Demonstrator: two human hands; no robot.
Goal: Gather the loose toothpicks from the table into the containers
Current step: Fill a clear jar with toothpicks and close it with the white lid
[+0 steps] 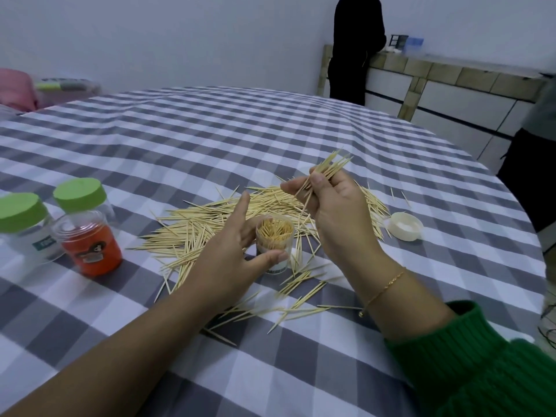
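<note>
You're partway thru, by the look of it. The clear cup [274, 242] at centre frame is packed w/ toothpicks standing on end, close to full as far as I can judge. But most of the job is left: a big loose pile [228, 218] spreads across the checked cloth [210, 139] behind and around the cup, w/ more strays [288, 308] scattered toward the bottom of the frame, between your forearms.

Hands: your left hand [228, 260] wraps the cup from the left side, thumb across the front wall, index finger sticking up and off it. Your right hand [331, 206], just right of and above the cup, pinches a small bundle [326, 171] btwn thumb and fingers; the tips fan out toward upper right, and the lower ends point down at the cup mouth but sit above it, not in yet. So the bundle is near the cup, not touching it.

The cup's white lid [404, 226] lies open side up at right of the pile, well apart from both hands.

At left of frame, 2 green-capped jars [79, 195] and an orange tub [90, 245] stand grouped together, away from the pile. Can't tell what's in the jars. If this cup is nearly full, you'll likely need one of those for the rest.
</note>
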